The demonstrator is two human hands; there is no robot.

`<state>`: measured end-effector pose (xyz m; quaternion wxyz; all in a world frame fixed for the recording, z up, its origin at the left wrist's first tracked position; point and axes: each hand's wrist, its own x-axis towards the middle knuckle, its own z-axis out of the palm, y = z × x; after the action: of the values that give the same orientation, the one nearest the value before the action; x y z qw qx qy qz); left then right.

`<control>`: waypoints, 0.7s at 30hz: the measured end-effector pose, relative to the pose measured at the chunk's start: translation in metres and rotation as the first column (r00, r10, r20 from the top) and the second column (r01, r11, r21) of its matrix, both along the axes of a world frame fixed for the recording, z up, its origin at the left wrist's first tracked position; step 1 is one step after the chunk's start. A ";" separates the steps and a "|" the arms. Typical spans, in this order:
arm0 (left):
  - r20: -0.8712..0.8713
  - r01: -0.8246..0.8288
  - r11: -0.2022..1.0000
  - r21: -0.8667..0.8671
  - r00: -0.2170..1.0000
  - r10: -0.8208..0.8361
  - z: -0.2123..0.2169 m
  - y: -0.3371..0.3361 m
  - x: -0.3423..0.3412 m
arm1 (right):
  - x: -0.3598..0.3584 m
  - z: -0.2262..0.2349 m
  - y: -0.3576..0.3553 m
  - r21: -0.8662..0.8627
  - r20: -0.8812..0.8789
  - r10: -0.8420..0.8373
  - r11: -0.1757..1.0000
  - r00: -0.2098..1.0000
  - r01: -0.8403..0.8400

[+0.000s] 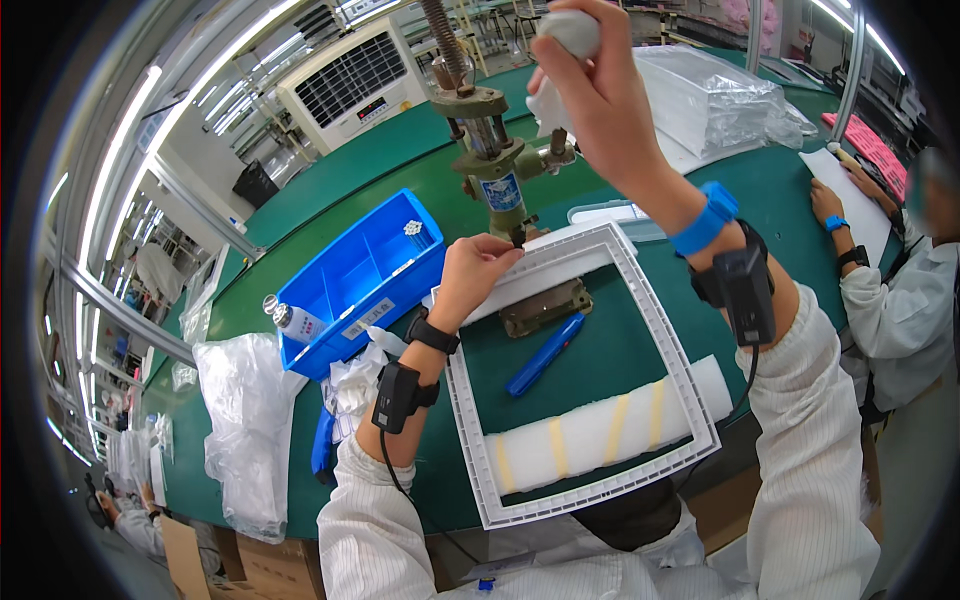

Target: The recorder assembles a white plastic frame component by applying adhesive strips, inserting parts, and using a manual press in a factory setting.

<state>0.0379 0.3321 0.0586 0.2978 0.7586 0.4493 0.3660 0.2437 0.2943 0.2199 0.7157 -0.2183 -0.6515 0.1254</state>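
A white rectangular plastic frame (655, 310) lies under a green hand press (495, 160) with a threaded column. My left hand (475, 275) is pinched closed at the frame's far side, right by the press tip; what its fingertips hold is too small to make out. Raised at the upper right, my right hand (605, 100) is closed around the press's lever handle (572, 35), which has a white, rounded, wrapped end. The press's metal base (547, 308) shows inside the frame opening. A white foam roll with yellow tape strips (590, 435) lies beneath the frame's near side.
Inside the frame opening lies a blue marker pen (545, 355). A blue divided bin (365, 270) holding small parts and a bottle (298, 322) stands left. Clear plastic bags (245, 430) lie beside it, with a bagged stack (705, 100) at far right. A co-worker (900, 270) works at the right.
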 end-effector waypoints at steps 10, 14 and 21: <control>-0.062 -0.004 1.000 0.030 0.998 0.006 0.005 -0.004 0.002 | 0.011 -0.026 -0.002 0.105 0.049 0.047 0.993 0.998 -0.052; -0.017 0.020 1.000 0.017 1.000 -0.019 0.002 -0.001 0.002 | 0.010 -0.014 0.004 0.114 0.066 0.007 0.993 0.998 -0.014; -0.033 0.032 0.999 0.015 0.999 -0.031 0.005 -0.004 0.002 | 0.005 0.010 0.001 -0.067 0.054 0.027 0.997 0.998 -0.023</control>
<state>0.0399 0.3281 0.0639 0.2902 0.7738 0.4394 0.3521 0.2489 0.2953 0.2300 0.6884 -0.2370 -0.6689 0.1498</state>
